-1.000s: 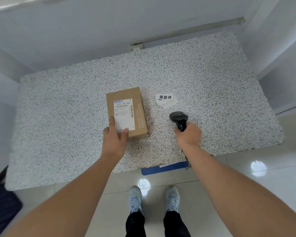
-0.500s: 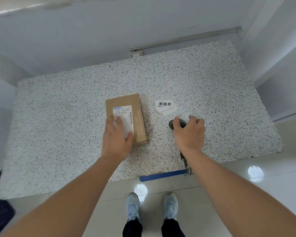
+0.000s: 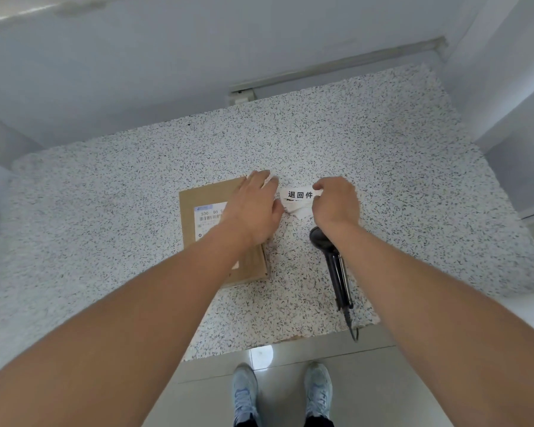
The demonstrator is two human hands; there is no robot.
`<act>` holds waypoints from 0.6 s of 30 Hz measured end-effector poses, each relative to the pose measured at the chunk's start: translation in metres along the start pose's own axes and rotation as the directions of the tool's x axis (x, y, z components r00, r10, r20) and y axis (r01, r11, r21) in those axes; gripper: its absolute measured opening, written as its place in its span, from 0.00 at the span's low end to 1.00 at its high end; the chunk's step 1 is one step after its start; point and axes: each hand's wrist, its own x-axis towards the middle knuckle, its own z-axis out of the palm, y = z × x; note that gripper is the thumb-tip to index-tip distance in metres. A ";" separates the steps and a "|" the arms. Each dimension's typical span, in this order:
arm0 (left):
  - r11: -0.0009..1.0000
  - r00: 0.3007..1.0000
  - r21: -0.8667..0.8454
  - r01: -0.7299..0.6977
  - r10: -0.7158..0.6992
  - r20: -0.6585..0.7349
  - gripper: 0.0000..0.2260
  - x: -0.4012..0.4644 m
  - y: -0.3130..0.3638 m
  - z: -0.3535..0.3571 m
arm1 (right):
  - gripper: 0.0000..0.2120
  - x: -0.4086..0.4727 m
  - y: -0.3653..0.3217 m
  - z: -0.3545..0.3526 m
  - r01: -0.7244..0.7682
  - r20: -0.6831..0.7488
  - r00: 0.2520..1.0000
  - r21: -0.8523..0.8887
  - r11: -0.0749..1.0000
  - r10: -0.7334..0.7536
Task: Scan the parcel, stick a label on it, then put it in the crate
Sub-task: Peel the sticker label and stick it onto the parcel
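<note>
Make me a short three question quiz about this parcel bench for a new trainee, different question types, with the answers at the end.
1. True or false: the scanner lies on the table, in neither hand.
2. Multiple choice: the right hand is at A) the parcel, B) the white labels, C) the scanner.
3. Fill in: the left hand reaches across the cardboard ______ toward the labels.

Key: 1 true; 2 B; 3 parcel.
</note>
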 end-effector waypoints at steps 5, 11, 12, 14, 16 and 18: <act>0.978 0.989 0.194 -0.075 0.049 0.139 0.23 0.035 -0.002 0.012 | 0.15 0.018 0.006 0.010 0.037 0.060 0.998 -0.010 0.999 -0.037; 0.972 0.978 0.228 -0.063 0.015 0.208 0.15 0.049 0.012 0.022 | 0.13 0.027 0.015 0.021 -0.013 0.002 1.000 0.115 0.993 0.013; 0.977 0.979 0.209 -0.044 0.001 0.204 0.14 0.050 0.014 0.022 | 0.12 0.028 0.016 0.020 -0.020 -0.001 1.000 0.136 0.990 0.021; 0.988 0.977 0.153 -0.006 -0.026 0.212 0.13 0.052 0.018 0.023 | 0.11 0.030 0.018 0.017 -0.032 -0.005 0.999 0.168 0.985 0.033; 0.993 0.975 0.117 0.011 -0.036 0.220 0.12 0.052 0.020 0.023 | 0.09 0.032 0.020 0.014 -0.050 0.005 0.999 0.178 0.983 0.050; 0.995 0.974 0.093 0.022 -0.043 0.222 0.12 0.052 0.022 0.022 | 0.06 0.032 0.022 0.011 -0.070 0.025 0.997 0.189 0.980 0.067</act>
